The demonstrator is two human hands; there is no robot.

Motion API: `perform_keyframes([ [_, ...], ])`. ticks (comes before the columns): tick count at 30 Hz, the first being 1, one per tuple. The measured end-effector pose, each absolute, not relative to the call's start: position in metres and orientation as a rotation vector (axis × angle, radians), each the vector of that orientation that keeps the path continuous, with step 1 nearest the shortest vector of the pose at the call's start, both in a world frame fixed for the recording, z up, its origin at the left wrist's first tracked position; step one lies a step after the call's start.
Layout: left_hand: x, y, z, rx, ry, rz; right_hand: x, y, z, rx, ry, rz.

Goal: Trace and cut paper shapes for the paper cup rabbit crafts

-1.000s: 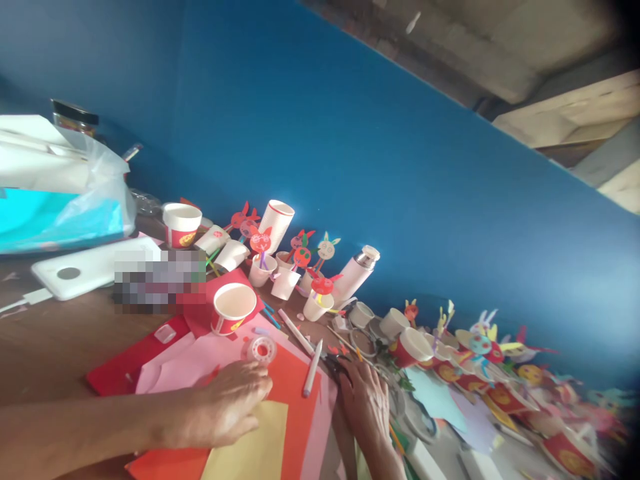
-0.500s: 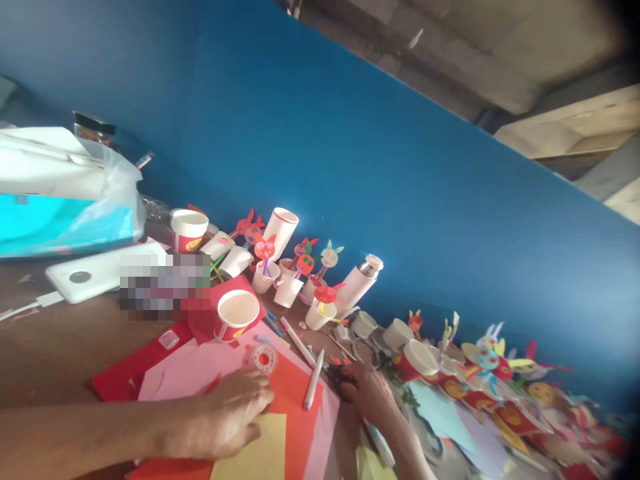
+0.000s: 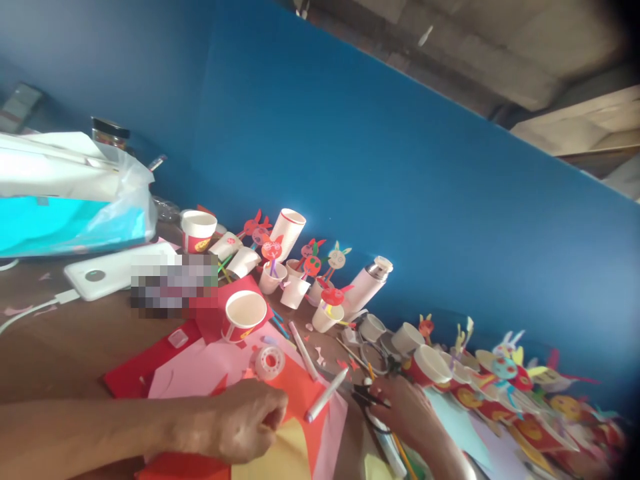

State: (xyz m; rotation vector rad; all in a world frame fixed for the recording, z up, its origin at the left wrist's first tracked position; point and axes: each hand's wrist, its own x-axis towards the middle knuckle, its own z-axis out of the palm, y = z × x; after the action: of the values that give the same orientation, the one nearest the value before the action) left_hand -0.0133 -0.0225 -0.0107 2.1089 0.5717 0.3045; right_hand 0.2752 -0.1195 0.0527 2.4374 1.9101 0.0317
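My left hand [image 3: 245,420] rests on a stack of coloured paper, its fingers curled at the edge of a yellow sheet [image 3: 280,457] that lies on an orange sheet [image 3: 295,387]. To the right, my right hand [image 3: 407,412] is closed round the handles of black scissors [image 3: 369,397] just above the table. A white marker [image 3: 326,403] lies tilted between the two hands. A roll of clear tape [image 3: 270,362] sits just beyond my left hand on pink paper [image 3: 200,373].
A red paper cup [image 3: 245,315] stands behind the tape. Further back are several white cups with paper animal faces on straws [image 3: 300,267], a white flask [image 3: 367,283], a white phone on a cable [image 3: 115,273] and a plastic bag over a cyan box [image 3: 65,200]. More decorated cups [image 3: 480,380] crowd the right side along the blue wall.
My right hand reached to the scissors and closed on them, drawing back to the right. My left hand's fingers curled from flat. The white marker shifted and now tilts.
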Motion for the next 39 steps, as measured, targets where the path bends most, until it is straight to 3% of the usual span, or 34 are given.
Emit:
perform_keyframes([
  [6, -0.006, -0.023, 0.002, 1.932, 0.548, 0.180, 0.279, -0.134, 0.071, 2.479, 1.768, 0.143],
  [17, 0.002, -0.013, 0.000, 1.462, 0.425, 0.346, 0.325, -0.162, 0.089, 2.762, 1.754, 0.211],
  [20, 0.003, -0.013, 0.003, 1.401, 0.461, 0.442, 0.318, -0.156, 0.093, 2.950, 2.019, -0.089],
  [21, 0.004, -0.013, 0.005, 1.354, 0.468, 0.473, 0.312, -0.152, 0.094, 3.012, 2.139, -0.275],
  [23, 0.004, -0.013, 0.010, 1.198, 0.469, 0.512, 0.294, -0.140, 0.093, 3.040, 2.522, -0.971],
  [26, 0.005, -0.013, 0.014, 0.991, 0.493, 0.573, 0.259, -0.120, 0.083, 2.911, 2.721, -1.269],
  [27, 0.005, -0.012, 0.014, 0.968, 0.517, 0.595, 0.247, -0.113, 0.078, 2.795, 2.803, -1.599],
  [31, 0.004, -0.010, 0.012, 0.983, 0.587, 0.670, 0.213, -0.095, 0.057, 2.587, 2.941, -1.888],
  [39, 0.001, 0.001, 0.021, 1.054, 0.584, 0.860, 0.193, -0.084, 0.035, 2.637, 2.878, -2.225],
])
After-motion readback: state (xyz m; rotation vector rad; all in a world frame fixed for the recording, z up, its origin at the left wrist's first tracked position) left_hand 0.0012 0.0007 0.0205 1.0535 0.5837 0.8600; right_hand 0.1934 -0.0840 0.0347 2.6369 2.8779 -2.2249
